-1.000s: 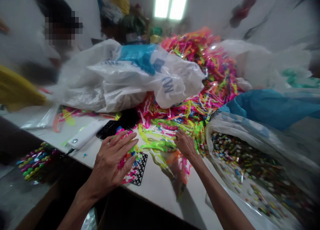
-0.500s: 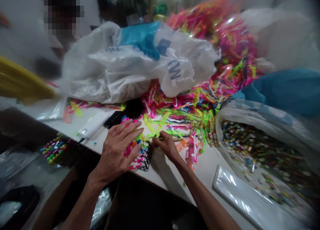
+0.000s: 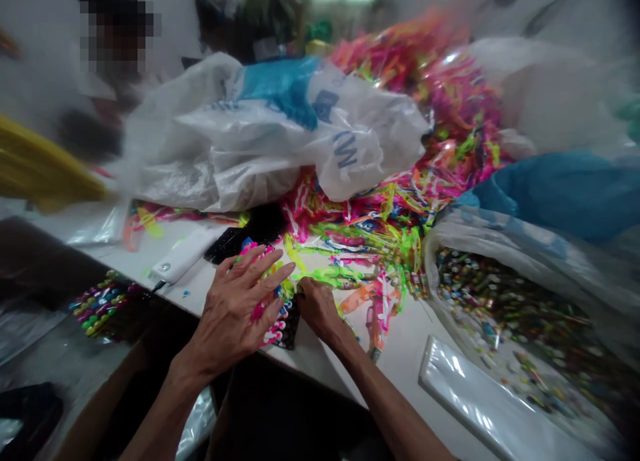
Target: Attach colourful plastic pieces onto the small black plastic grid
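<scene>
Black tray (image 3: 289, 337): near the front edge of your counter (image 3: 400, 347), bearing small bright pieces (image 3: 273, 333).
Your left hand (image 3: 237, 307): palm down over the pieces, grip spread open.
Your right hand (image 3: 317, 306): curled at the tray's right side; whether its grip pinches anything, you cannot tell.
Neon strips (image 3: 345, 274): strewn beyond your right hand.

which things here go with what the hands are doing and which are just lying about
Apparently in use:
black perforated tray, partly under the left hand
colourful pieces on it
likely the neon strips near the right hand

Apparently just lying about:
white device with cable
blurred yellow item
shiny plastic packet
</scene>
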Tool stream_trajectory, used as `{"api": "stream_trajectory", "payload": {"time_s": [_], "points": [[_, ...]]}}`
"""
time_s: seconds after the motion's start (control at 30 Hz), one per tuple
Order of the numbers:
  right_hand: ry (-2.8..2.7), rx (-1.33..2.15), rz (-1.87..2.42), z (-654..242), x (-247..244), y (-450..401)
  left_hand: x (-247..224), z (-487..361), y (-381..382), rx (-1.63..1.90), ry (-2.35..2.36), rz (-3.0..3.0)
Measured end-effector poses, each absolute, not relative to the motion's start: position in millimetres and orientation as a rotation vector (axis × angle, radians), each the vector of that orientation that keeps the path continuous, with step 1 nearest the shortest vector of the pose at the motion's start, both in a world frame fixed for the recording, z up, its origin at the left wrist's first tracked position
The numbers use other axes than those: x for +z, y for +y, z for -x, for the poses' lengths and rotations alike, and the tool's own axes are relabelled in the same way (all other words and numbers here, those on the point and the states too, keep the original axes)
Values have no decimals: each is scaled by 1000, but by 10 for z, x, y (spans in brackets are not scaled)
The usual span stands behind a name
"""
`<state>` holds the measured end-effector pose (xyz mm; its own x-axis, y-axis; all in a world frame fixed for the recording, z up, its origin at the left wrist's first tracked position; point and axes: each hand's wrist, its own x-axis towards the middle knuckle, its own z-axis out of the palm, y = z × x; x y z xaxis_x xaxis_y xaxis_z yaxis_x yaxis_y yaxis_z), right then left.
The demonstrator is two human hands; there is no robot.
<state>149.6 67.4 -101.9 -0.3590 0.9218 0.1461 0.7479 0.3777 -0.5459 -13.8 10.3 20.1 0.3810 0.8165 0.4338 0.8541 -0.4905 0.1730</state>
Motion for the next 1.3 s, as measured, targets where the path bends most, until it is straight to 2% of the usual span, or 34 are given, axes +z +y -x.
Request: {"api": "stream_trajectory", "payload": {"time_s": [0.13,0.23,0.33,0.47,0.77,0.97,1.3], "points": [[-2121,676,1398,-1815,-825,582,194,143,101,-740,-1576,2507],[-2103,647,1647,-2201,-665,457,181,130,107,-795,-1604,2485],[-2313,554,1950,-2404,-637,328,166,95,127,-822,-1633,2466],[-2456,479,2052,-2355,-746,264,154,62,146,-843,-1651,2431],[-2183,712,1843,-2367,-794,249,165,78,131,-846,-1638,2453],[-1820,1175,1606,-2394,-789,148,173,69,133,-856,-1659,2471],[-1549,1444,1257,-1875,-819,415,161,74,132,-871,-1659,2469]]}}
